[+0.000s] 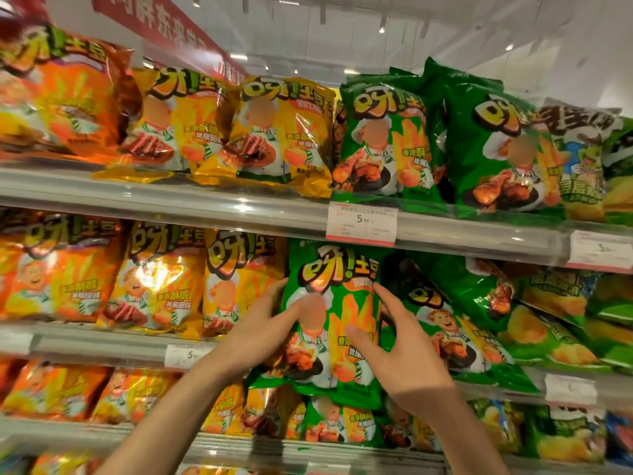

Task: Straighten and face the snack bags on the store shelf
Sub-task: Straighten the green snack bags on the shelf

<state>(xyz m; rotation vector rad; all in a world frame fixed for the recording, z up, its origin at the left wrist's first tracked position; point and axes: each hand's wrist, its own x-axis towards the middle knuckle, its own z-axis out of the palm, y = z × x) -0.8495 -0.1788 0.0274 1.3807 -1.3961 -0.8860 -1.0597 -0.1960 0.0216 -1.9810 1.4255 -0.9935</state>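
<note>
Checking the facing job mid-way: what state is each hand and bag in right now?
Left hand: fingers spread on the green bag's left edge.
Right hand: fingers spread on its front.
Green bag: upright, facing out, bottom overhanging the shelf edge.
Tilted green bag: leaning, behind it.
Yellow bags: upright, facing out.
</note>
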